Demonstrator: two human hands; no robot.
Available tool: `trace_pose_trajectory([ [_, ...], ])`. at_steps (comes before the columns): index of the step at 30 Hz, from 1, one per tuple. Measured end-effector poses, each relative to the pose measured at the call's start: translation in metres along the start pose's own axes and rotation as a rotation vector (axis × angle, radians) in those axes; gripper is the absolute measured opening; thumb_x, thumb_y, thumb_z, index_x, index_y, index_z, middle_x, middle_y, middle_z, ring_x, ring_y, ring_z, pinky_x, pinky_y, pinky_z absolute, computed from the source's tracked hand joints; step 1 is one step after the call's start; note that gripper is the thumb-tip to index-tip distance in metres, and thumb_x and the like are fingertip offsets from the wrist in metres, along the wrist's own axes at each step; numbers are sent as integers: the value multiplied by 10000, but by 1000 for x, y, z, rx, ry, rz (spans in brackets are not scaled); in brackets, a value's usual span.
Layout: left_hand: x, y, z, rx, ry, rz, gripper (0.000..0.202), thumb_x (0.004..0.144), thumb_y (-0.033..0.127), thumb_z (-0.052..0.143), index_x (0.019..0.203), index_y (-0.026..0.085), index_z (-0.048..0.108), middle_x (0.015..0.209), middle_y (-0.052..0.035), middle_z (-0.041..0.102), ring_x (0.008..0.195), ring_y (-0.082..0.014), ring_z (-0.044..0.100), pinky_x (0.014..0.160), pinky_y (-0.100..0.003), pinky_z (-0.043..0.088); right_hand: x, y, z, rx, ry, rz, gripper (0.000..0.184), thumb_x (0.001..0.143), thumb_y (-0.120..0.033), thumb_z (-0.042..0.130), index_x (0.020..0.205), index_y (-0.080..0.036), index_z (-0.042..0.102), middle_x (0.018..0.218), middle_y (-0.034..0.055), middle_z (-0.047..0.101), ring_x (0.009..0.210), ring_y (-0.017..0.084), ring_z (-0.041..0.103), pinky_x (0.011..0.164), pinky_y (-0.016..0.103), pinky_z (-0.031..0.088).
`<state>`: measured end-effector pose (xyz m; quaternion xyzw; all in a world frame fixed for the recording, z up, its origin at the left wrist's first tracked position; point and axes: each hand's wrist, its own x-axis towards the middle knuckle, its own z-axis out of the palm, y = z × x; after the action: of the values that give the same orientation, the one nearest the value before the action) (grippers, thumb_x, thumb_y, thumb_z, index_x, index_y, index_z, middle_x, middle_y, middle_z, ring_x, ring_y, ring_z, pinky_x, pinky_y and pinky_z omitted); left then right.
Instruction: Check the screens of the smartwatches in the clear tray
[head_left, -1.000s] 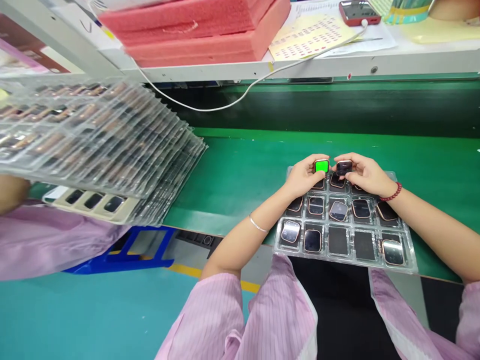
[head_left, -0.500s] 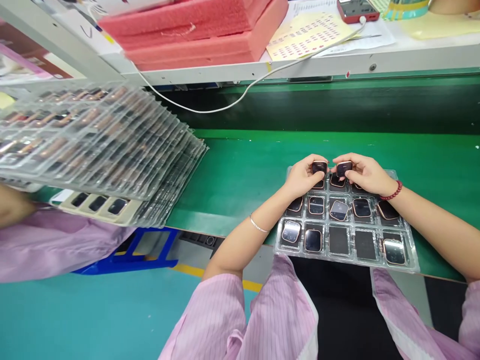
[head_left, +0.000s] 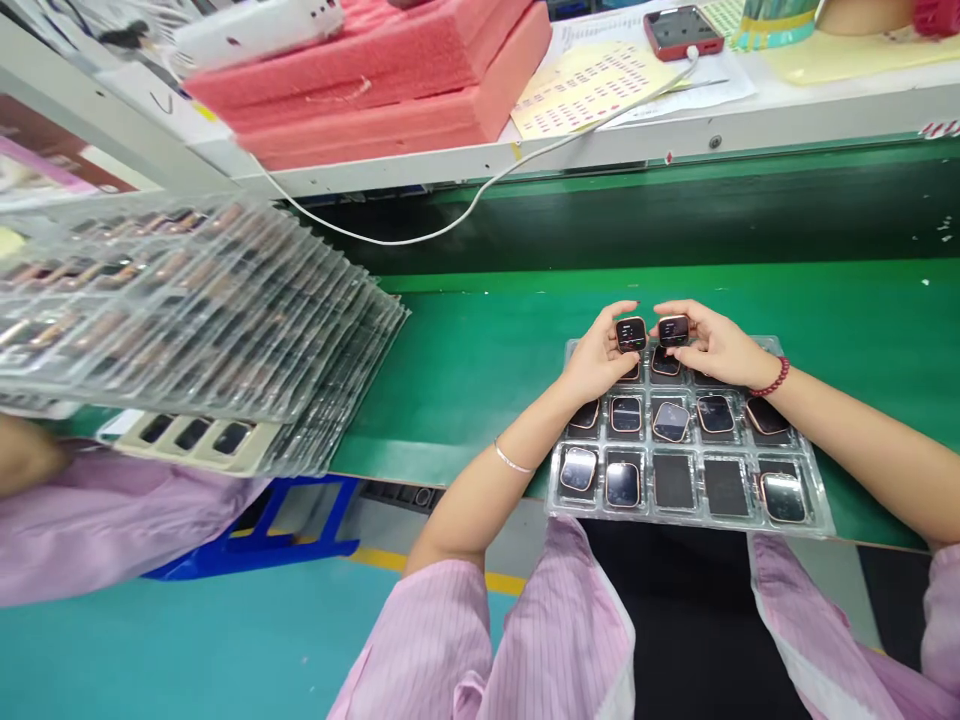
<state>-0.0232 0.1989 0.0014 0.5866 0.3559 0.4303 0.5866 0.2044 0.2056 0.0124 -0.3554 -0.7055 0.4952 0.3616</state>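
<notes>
Above the blister tray (head_left: pixel 679 522), both hands (head_left: pixel 598 352) (head_left: pixel 712 345) pinch smartwatches (head_left: pixel 631 334) (head_left: pixel 673 331).

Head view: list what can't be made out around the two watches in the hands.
Head view:
Text on the watch in the left hand and the watch in the right hand: too small to read.
Top row of the tray: hidden by both hands.
Watches in the stacked trays: blurred by layers of plastic.
Co-worker's hand: cut off by the left edge.
</notes>
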Motion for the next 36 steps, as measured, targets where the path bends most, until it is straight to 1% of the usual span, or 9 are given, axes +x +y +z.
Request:
trace_pose_trajectory([
  [4,2,5,-5,-138,-13,-64,845,663,335,883,1394,202,480,1087,-73,710,746,-127,707,609,-203,512,2,2,-1,134,64,29,690,743,-224,796,1365,-255,499,1211,89,683,959,208,713,671,289,636],
  [7,5,13,-9,-275,-2,-174,707,762,501,807,1326,153,561,1067,-110,747,713,-130,719,534,-180,486,4,-3,-6,330,50,145,597,783,-323,809,1305,-223,538,1111,88,729,744,165,723,626,296,641],
  [9,7,17,-13,-358,-3,-259,612,898,622,611,1259,127,622,1044,-134,767,725,-141,732,524,-186,504,6,-6,-12,476,7,238,489,882,-514,697,1236,-193,591,1094,124,756,743,193,743,603,312,642],
  [12,9,20,-18,-433,-5,-343,677,989,670,369,1213,106,668,1003,-148,781,715,-151,739,506,-201,523,7,-9,-20,607,-50,329,622,949,-706,447,1150,-154,653,1097,177,772,790,251,767,567,345,635],
  [18,10,17,-20,-393,23,-349,729,975,709,353,1224,99,665,968,-153,779,694,-158,736,500,-212,530,8,-5,-27,580,-63,336,667,933,-732,397,1100,-145,665,1092,188,776,784,283,774,551,392,633],
  [21,8,16,-16,-354,29,-292,608,921,640,563,1245,130,626,1038,-134,773,713,-135,732,523,-187,524,8,-6,-26,588,-51,315,528,895,-657,567,1080,-168,649,1110,164,776,767,253,770,538,352,629],
  [23,7,13,-12,-306,41,-215,613,806,476,768,1293,158,576,1086,-109,765,741,-124,734,558,-174,527,7,-6,-23,605,-40,300,409,821,-453,748,1105,-187,624,1125,130,773,741,201,761,543,289,623],
  [26,5,7,-7,-201,58,-94,753,685,262,834,1360,194,507,1129,-85,745,790,-131,739,602,-181,529,6,-5,-15,576,-25,249,519,709,-206,828,1167,-202,583,1098,82,765,731,149,739,579,241,624],
  [36,-1,6,-2,52,-22,-8,584,817,261,662,1382,203,525,1187,-111,719,861,-177,738,687,-255,551,0,-11,0,91,10,83,344,783,-246,769,1055,-241,557,872,20,709,585,146,626,555,308,558],
])
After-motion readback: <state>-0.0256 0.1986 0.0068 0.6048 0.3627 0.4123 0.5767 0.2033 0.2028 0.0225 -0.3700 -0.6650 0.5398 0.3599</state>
